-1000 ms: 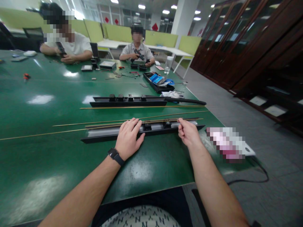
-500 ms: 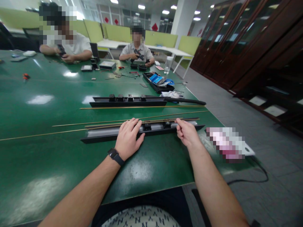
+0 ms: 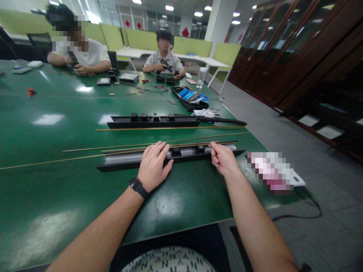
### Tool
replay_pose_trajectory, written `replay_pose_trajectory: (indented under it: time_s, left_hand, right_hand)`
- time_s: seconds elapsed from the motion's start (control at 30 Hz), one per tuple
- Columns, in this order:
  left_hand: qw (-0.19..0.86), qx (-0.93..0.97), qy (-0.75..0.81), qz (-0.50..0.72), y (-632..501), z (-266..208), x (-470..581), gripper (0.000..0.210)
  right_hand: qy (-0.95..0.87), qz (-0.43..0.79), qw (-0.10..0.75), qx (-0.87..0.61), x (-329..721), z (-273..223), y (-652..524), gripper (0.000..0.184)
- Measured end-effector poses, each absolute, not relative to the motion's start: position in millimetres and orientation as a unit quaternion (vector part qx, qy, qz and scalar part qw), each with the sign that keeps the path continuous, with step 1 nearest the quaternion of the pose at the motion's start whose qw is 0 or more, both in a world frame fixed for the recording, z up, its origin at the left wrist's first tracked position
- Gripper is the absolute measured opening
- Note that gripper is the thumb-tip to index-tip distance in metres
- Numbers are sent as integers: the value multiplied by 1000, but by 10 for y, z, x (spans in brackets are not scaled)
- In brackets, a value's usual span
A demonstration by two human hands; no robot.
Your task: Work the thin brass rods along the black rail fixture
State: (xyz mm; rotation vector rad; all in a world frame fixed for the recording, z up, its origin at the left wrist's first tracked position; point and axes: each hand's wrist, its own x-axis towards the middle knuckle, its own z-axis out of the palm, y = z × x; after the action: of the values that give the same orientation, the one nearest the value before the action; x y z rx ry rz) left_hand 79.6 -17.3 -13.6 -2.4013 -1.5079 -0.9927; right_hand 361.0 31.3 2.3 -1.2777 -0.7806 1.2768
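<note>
A long black rail with a silvery inner face [image 3: 127, 156] lies crosswise in front of me, small black blocks [image 3: 200, 148] seated along it. My left hand [image 3: 154, 164], a dark watch on its wrist, lies over the rail's middle with fingers stretched and thumb apart. Its fingertips touch the thin brass-coloured rods running along the far edge. Toward the rail's right end, my right hand [image 3: 222, 158] is closed, thumb and forefinger pinching a thin brass-coloured rod [image 3: 188, 144]. Its curled fingers partly hide the rail.
Beyond lies a second black rail [image 3: 153, 123] with several blocks, and loose rods [image 3: 170, 129]. Farther back are white gloves [image 3: 206, 113] and a black tray [image 3: 181, 99] with blue items. A pixelated object [image 3: 269, 172] sits at the right edge. Two people work across the green table [image 3: 70, 200].
My hands stay in nearly the same place on the rail and rod. The person at the far left has shifted their head slightly to the right.
</note>
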Motion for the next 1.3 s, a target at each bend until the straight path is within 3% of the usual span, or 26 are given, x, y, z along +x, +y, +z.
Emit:
replay_pose_trajectory:
  time_s: [0.23,1.3]
  left_hand:
    - [72,-798,-500,-329,-180,-135,797,49]
    - [78,-798,-501,-326,-174,-131,801,49]
  right_hand:
    - [-312,517,585,-541,3616,21,316,28]
    - [-336,536,551,-544,3589,-8,326,31]
